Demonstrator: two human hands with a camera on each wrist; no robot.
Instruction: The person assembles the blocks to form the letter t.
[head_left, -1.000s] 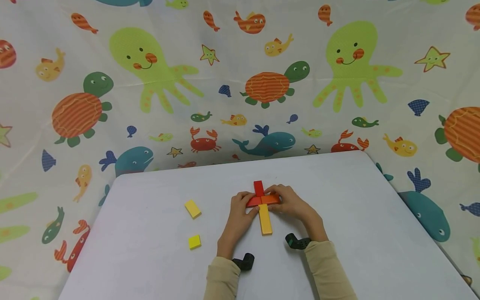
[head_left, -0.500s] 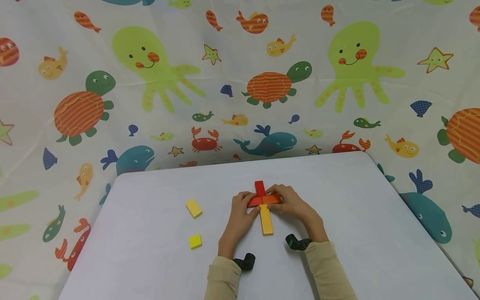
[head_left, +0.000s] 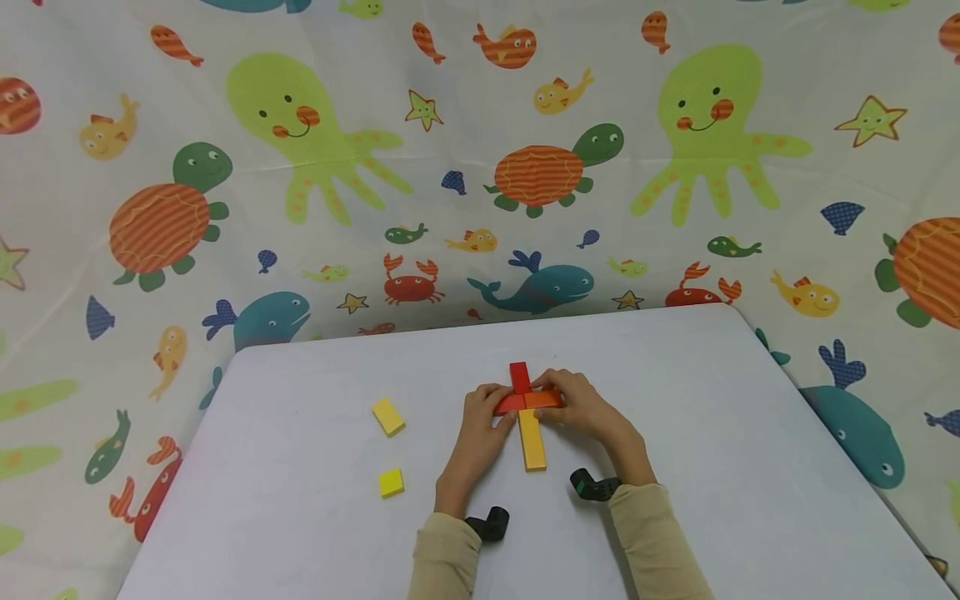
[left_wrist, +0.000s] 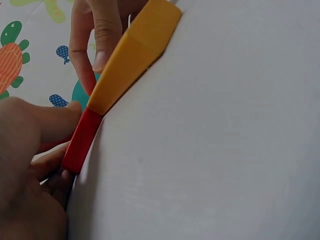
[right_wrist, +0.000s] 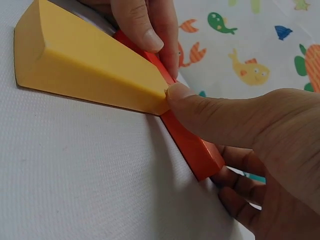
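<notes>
Several blocks lie against each other on the white table in a cross shape. My left hand [head_left: 477,429] pinches the red block [left_wrist: 83,140] that forms the left arm, thumb at its near side and fingers curled behind. On the opposite side, my right hand [head_left: 588,408] grips the orange block [right_wrist: 192,147] between thumb and fingers. Its thumb tip rests right at the end of the long yellow block [head_left: 532,442], which points toward me. Another red block [head_left: 519,377] stretches away at the far end. Fingers partly cover the two side blocks in the head view.
Off to the left lie a yellow rectangular block [head_left: 388,417] and, nearer to me, a smaller bright yellow block [head_left: 391,482]. The white table [head_left: 300,517] ends at a backdrop cloth [head_left: 450,100] printed with sea animals.
</notes>
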